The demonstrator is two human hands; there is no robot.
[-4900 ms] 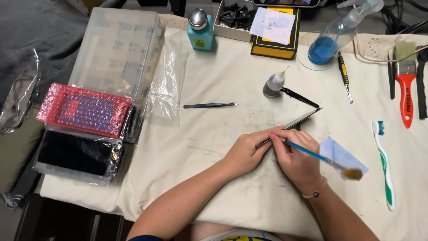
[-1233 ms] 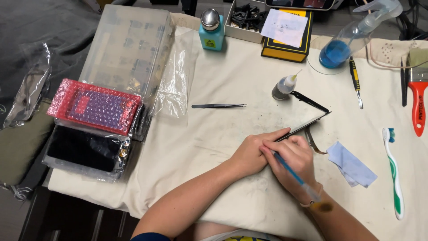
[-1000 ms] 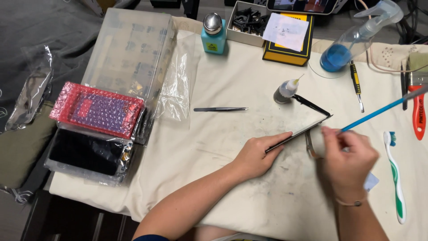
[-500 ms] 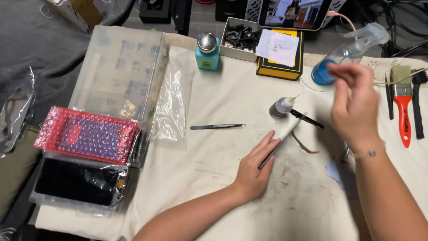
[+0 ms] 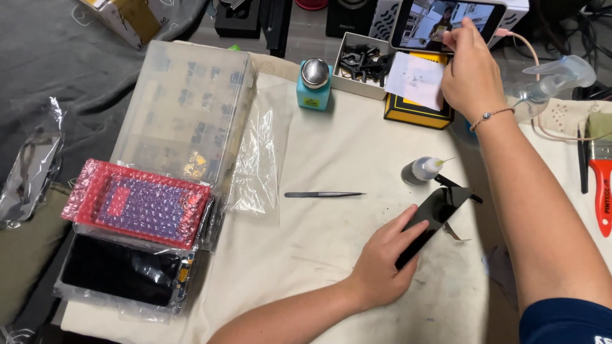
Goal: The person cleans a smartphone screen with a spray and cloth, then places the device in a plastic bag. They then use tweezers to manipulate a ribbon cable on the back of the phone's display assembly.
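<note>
Far left edge: crumpled clear plastic bag (image 5: 29, 172) on grey cloth, contents hard to make out. Lower left: dark flat phone-screen panel in a clear bag (image 5: 121, 271), partly under a red-and-purple bubble-wrap packet (image 5: 137, 207); bottom corner cut off by frame. Above them, a translucent plastic compartment box (image 5: 185, 108), parts inside too blurry to tell. Clear cellophane sheet (image 5: 258, 159) lies just beside it on the cream cloth-covered table (image 5: 331, 255).

Centre: teal pump bottle w/ steel top (image 5: 313, 83) up top; slim metal tweezers (image 5: 325, 194) lying free mid-frame.

Lower centre: left hand (image 5: 382, 267) grasps the black phone display panel (image 5: 433, 220) at its lower end, fingers along its edge; panel tilted, upper end near a small grey dropper bottle w/ needle tip (image 5: 421, 171). Thin strip hangs off panel's right side, unclear what.

Upper centre-right: white box of black small parts (image 5: 363, 60), white paper over a yellow-black box (image 5: 417, 89). Right hand (image 5: 468, 70) reaches up to a phone showing video (image 5: 446, 22); fingertips at its lower edge, grip can't tell, fingers hidden behind hand. Clear spray bottle (image 5: 548, 83) partly behind the forearm. Far right: red-handled brush (image 5: 599, 185), cut off by frame edge.
</note>
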